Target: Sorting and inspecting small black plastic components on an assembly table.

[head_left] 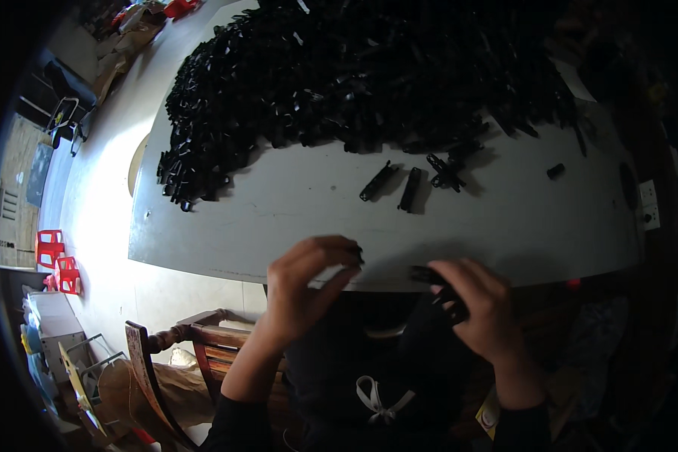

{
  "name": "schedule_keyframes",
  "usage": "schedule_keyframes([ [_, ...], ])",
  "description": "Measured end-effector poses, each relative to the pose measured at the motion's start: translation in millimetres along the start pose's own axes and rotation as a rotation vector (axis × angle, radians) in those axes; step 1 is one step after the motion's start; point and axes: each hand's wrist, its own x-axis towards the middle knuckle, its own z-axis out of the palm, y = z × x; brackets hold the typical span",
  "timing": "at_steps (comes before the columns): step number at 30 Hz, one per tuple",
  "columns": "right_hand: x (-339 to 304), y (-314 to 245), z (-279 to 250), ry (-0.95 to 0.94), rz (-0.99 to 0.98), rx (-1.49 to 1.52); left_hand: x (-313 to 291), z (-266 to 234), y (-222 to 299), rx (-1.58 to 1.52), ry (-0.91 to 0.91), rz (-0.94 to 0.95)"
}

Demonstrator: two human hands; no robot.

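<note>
My left hand (300,282) is over the table's near edge, its thumb and fingers pinched on a small black piece (359,255) that shows at the fingertips. Across from it, my right hand (484,301) is closed around one or more black plastic parts (450,303); their dark shapes run together, so I cannot tell how many. A gap separates the two hands. Beyond them on the grey table (279,203) lie a slim black part (379,181), another upright one (410,190) and a crossed cluster of black parts (446,173).
A large heap of black plastic parts (316,90) covers the table's far side. One small black piece (555,171) lies apart at the right, near a white wall socket (648,205). A wooden chair (203,339) stands at the lower left, with red stools (68,275) on the floor beyond.
</note>
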Motion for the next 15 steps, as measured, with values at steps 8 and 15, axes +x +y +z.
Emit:
schedule_keyframes([
  [8,6,-17,-3,-0.114,-0.105,0.049,-13,5,21,-0.125,-0.095,0.005],
  [15,5,-17,-9,-0.245,-0.100,0.086,-16,5,15,-0.152,-0.112,0.162],
])
